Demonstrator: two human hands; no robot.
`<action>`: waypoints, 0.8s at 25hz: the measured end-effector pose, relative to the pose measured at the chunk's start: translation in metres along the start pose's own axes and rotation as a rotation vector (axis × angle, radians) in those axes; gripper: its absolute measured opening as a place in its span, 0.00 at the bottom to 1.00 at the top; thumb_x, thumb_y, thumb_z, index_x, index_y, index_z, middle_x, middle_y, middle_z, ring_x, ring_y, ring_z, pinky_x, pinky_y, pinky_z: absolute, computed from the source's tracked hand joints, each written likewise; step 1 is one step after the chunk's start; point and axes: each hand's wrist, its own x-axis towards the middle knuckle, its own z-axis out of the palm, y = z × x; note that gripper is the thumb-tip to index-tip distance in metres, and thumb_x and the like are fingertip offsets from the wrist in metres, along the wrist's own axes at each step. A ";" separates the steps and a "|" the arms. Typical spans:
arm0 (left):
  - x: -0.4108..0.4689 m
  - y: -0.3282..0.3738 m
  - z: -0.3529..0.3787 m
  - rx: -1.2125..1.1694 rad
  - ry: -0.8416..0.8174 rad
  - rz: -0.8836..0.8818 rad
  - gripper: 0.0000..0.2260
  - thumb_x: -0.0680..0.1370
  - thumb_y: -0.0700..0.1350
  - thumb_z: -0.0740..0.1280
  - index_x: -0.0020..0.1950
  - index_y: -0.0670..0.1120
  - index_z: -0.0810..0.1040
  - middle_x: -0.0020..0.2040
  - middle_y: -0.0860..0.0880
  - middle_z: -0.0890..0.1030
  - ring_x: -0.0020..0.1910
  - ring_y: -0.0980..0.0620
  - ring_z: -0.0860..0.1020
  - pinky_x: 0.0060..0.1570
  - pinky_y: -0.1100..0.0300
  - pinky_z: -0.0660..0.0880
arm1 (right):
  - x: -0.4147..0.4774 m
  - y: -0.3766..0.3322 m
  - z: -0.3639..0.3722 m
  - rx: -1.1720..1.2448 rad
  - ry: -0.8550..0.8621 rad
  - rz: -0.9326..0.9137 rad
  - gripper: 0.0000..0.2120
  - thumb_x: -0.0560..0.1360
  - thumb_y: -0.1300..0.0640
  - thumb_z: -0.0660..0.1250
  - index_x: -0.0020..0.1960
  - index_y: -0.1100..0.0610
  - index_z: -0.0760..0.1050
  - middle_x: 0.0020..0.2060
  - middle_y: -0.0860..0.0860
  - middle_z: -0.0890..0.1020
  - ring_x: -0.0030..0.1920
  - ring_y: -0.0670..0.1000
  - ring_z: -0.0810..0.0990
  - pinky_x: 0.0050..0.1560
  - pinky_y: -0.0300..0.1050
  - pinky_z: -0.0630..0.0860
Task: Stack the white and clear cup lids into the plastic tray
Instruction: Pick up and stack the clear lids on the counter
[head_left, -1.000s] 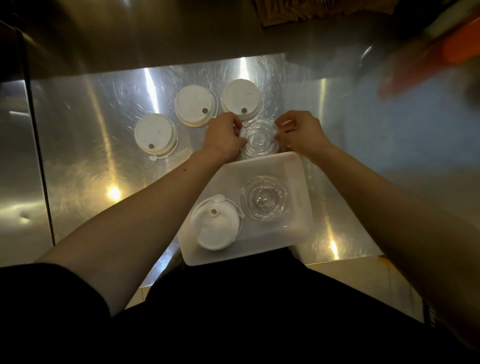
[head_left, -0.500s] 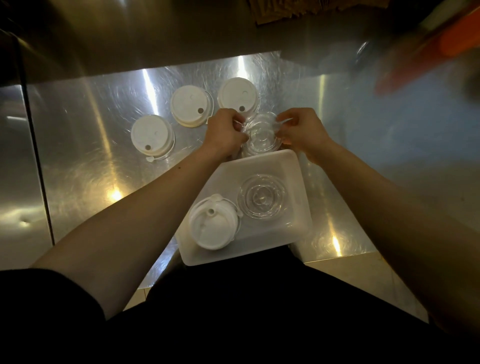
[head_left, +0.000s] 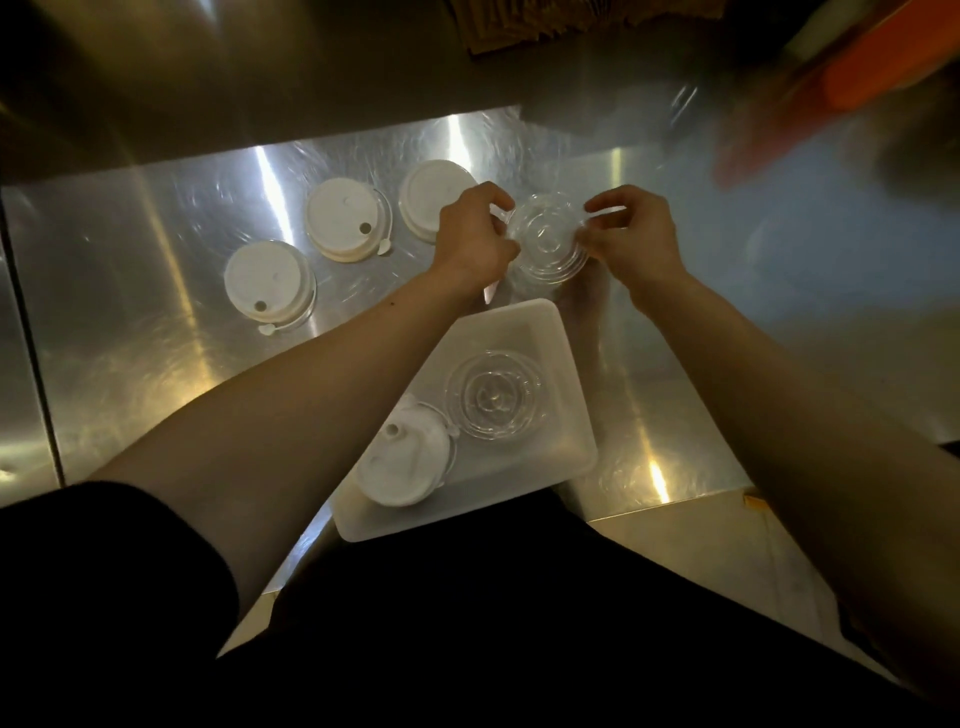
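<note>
A stack of clear cup lids (head_left: 548, 240) hangs just above the steel counter, beyond the tray. My left hand (head_left: 470, 236) pinches its left rim and my right hand (head_left: 636, 236) pinches its right rim. The translucent plastic tray (head_left: 569, 332) lies near the counter's front edge. Inside it sit a clear lid stack (head_left: 493, 397) at the right and a white lid stack (head_left: 408, 462) at the left. Three white lid stacks rest on the counter: one at the left (head_left: 267, 286), one in the middle (head_left: 345, 218), one (head_left: 428, 195) partly behind my left hand.
The steel counter (head_left: 156, 364) has a seam along its left side and its front edge runs close to my body. A blurred orange object (head_left: 862, 78) sits at the back right. Brown paper (head_left: 530, 26) lies at the far back.
Both hands have lifted the clear lid stack off the counter and tilted it; it was resting there a second ago. The tray and white lids have not moved.
</note>
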 end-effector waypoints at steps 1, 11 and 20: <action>0.002 0.002 0.006 0.033 -0.011 0.012 0.19 0.71 0.38 0.74 0.60 0.45 0.77 0.48 0.49 0.78 0.48 0.50 0.79 0.50 0.58 0.79 | 0.001 0.003 -0.003 -0.032 0.026 -0.003 0.14 0.70 0.64 0.73 0.55 0.58 0.80 0.42 0.54 0.82 0.38 0.48 0.82 0.34 0.35 0.80; 0.012 -0.001 0.026 0.311 -0.097 0.077 0.13 0.70 0.38 0.73 0.53 0.38 0.81 0.52 0.41 0.83 0.51 0.45 0.81 0.47 0.58 0.73 | 0.001 0.022 -0.003 -0.185 0.055 -0.001 0.14 0.71 0.63 0.66 0.56 0.56 0.82 0.39 0.48 0.80 0.43 0.47 0.80 0.46 0.38 0.78; 0.007 -0.008 0.022 0.232 -0.094 0.056 0.16 0.71 0.39 0.73 0.58 0.40 0.79 0.54 0.42 0.82 0.53 0.46 0.81 0.54 0.57 0.76 | -0.004 0.024 -0.002 -0.198 0.052 0.006 0.14 0.70 0.65 0.67 0.53 0.57 0.82 0.46 0.54 0.84 0.50 0.52 0.83 0.56 0.45 0.80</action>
